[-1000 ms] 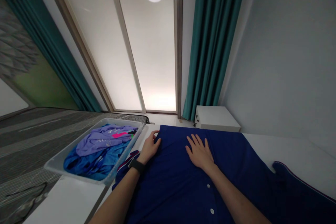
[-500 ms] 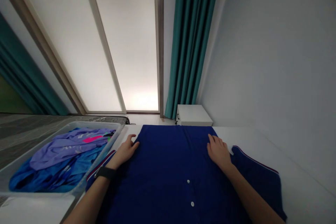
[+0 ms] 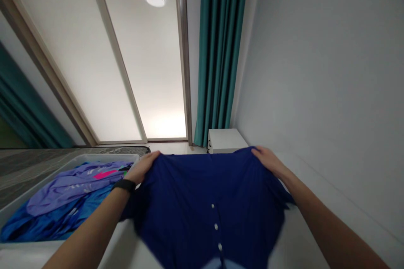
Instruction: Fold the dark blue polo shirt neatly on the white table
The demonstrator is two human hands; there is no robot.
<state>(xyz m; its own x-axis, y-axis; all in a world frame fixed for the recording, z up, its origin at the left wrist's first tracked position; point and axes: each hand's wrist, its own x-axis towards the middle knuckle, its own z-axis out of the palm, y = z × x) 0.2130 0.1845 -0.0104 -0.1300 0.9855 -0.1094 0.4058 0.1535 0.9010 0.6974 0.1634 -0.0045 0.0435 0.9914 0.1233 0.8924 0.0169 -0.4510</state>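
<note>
A dark blue shirt [image 3: 195, 193] with white buttons down its front is stretched between my two hands, raised off the white table [image 3: 299, 235]. My left hand [image 3: 145, 166], with a black band on the wrist, is closed on the shirt's far left corner. Gripping the far right corner is my right hand [image 3: 268, 160], its fingers partly hidden by the cloth. The shirt's lower part hangs toward me and is blurred. Light blue cloth shows at its bottom opening.
On the left stands a clear plastic bin [image 3: 104, 158] holding purple and blue clothes [image 3: 75, 185]. Beyond the table is a small white cabinet [image 3: 225, 138]. A teal curtain [image 3: 221, 50] hangs beside frosted sliding doors [image 3: 142, 63], and a pale wall [image 3: 322, 71] rises on the right.
Both hands, earlier lying open on the flat shirt, have closed on its far corners and lifted it off the table. My right hand first moved rightward. The view has turned right.
</note>
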